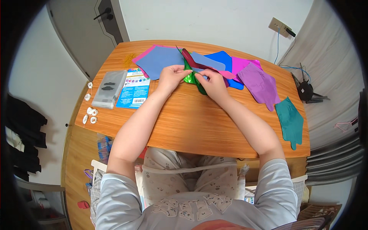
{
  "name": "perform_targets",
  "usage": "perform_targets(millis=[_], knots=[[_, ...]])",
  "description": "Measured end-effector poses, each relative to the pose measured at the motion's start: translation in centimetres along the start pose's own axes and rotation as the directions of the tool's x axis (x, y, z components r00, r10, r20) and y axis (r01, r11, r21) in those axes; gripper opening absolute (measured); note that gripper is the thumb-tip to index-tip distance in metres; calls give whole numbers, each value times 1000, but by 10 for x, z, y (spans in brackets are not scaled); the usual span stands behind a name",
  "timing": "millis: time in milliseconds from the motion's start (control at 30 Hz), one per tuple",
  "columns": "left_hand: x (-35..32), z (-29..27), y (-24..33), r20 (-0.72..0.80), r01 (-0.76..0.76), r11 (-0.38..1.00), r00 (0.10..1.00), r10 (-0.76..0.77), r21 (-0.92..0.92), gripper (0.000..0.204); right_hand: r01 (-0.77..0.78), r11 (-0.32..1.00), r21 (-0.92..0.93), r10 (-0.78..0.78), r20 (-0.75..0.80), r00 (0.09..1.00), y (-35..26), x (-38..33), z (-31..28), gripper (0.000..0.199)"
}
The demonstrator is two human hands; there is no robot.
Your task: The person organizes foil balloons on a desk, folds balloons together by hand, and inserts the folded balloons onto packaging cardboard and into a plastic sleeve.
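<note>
On a wooden table (184, 122) my left hand (171, 76) and my right hand (213, 83) both pinch a shiny green foil balloon (190, 77) lying flat. A dark red foil balloon (189, 58) and a grey-blue one (209, 62) overlap it just beyond my fingers. A larger blue foil piece (159, 61) lies to the left over a pink one (143, 55). To the right lie a bright blue piece (222, 57), a magenta piece (243, 63), a purple balloon (262, 84) and a teal balloon (291, 120).
A blue printed card (134, 90) and a clear plastic packet (109, 90) lie at the table's left. Several small white ribbon rolls (90, 115) sit along the left edge. A door (86, 27) stands behind; a wall socket with cable (281, 27) is at the right.
</note>
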State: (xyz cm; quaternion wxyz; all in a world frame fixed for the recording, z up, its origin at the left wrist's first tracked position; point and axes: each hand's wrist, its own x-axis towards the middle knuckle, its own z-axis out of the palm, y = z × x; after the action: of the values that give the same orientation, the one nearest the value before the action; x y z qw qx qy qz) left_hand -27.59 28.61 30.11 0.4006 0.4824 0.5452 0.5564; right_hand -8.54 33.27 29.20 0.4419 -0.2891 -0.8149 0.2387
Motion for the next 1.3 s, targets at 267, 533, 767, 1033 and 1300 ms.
perform_targets(millis=[267,533,767,1033,1300], knots=[[16,-46,17,-316,-209,963,914,254,168,29,-206,930,305,293,-273,916,-1,57,-102,21],[26,-71,14,-325,-6,863,925,196,505,19,43,937,-347,-263,-620,739,-10,111,-256,31],[29,-109,3,-304,171,787,952,22,593,26,178,621,-763,-672,-402,622,-80,107,-288,15],[16,-77,16,-289,231,770,955,-64,594,32,725,127,-677,-635,506,583,-37,46,-193,44],[18,-74,16,-101,237,644,965,-242,727,41,684,377,-624,-214,660,720,46,-14,-116,32]])
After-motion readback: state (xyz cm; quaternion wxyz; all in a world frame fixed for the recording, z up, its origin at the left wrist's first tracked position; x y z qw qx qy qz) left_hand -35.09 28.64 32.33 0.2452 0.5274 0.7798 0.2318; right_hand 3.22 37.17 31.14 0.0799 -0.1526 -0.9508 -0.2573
